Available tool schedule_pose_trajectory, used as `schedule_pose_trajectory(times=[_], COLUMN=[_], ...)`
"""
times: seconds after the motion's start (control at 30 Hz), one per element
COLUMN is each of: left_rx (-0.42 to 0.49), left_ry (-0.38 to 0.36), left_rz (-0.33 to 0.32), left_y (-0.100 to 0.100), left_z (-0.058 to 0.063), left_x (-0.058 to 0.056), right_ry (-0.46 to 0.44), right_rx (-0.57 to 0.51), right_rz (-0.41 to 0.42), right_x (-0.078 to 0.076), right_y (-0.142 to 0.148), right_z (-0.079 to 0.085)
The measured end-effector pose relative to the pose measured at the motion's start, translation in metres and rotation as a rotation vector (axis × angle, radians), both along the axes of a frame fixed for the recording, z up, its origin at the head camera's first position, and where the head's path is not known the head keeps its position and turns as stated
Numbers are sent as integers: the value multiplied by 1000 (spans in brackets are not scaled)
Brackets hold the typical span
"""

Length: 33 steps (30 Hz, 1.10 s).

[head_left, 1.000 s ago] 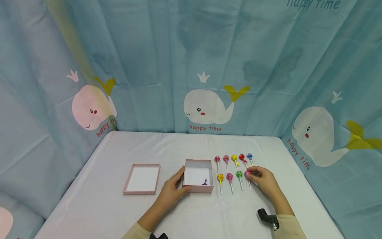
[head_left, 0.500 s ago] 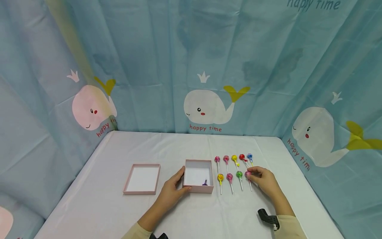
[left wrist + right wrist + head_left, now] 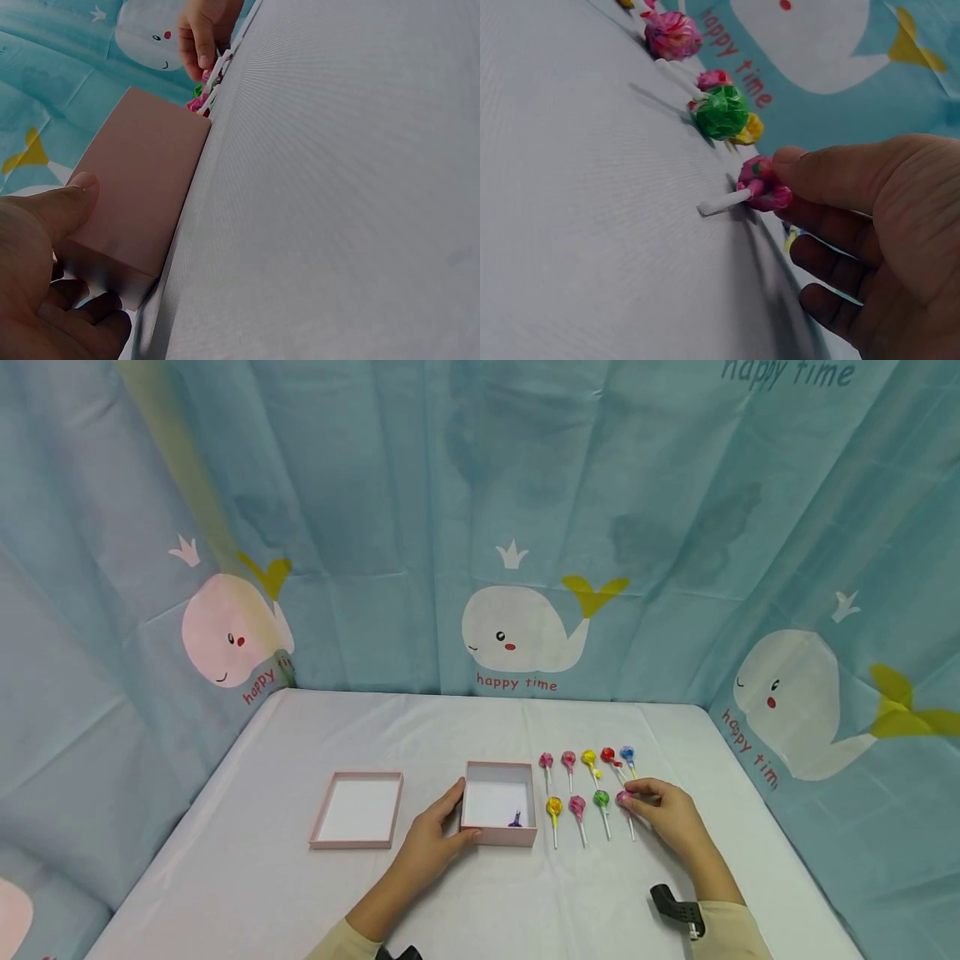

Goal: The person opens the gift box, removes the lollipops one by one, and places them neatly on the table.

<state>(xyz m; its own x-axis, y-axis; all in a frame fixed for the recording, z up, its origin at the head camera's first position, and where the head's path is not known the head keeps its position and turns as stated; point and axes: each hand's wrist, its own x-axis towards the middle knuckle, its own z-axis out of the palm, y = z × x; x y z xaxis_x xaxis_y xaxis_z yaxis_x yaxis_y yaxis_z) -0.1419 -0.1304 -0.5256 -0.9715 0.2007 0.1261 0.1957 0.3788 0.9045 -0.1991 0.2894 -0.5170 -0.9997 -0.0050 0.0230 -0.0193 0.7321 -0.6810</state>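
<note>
My left hand point(image 3: 431, 843) grips the left side of an open pink box point(image 3: 506, 836), thumb on the front wall and fingers along the side. The left wrist view shows the thumb pressed flat on the pink wall. Inside the box, near its front right corner, lies a small purple wrapped piece point(image 3: 515, 819). To the right of the box, my right hand point(image 3: 670, 817) pinches the wrapped head of a pink lollipop point(image 3: 756, 184) between thumb and fingers. Its white stick points away from the palm, close over the tablecloth. A green lollipop point(image 3: 601, 797) lies just left of it.
Several more lollipops lie in two rows between box and right hand, among them a yellow one point(image 3: 553, 807), a red one point(image 3: 607, 754) and a blue one point(image 3: 627, 752). A shallow pink lid point(image 3: 351, 844) lies left of the box. Whale-print curtains point(image 3: 360, 610) surround the white table.
The right hand and the pink lollipop have shifted very slightly to the right. The left hand and the box have stayed in place.
</note>
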Motion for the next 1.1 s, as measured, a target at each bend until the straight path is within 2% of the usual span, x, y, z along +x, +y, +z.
schedule_pose_trajectory(times=[0.2,0.4,0.53,0.77,1.0,1.1], left_rx=[7,9,6,8,8,2], left_ry=[-2,-4,-3,4,6,10], left_rz=[-4,-10,7,-2,-6,3], left_y=[0,0,0,0,0,0], left_z=[0,2,1,0,-1,-1], left_x=[1,2,0,2,2,1], right_ry=[26,158,191,204,255,250], right_rx=[21,2,-32,-48,-60,-71], right_rz=[-19,25,71,209,405,496], right_x=[4,4,-1,-11,-27,-35], right_y=[0,1,-5,-22,-47,-61], right_z=[17,37,50,72,91,97])
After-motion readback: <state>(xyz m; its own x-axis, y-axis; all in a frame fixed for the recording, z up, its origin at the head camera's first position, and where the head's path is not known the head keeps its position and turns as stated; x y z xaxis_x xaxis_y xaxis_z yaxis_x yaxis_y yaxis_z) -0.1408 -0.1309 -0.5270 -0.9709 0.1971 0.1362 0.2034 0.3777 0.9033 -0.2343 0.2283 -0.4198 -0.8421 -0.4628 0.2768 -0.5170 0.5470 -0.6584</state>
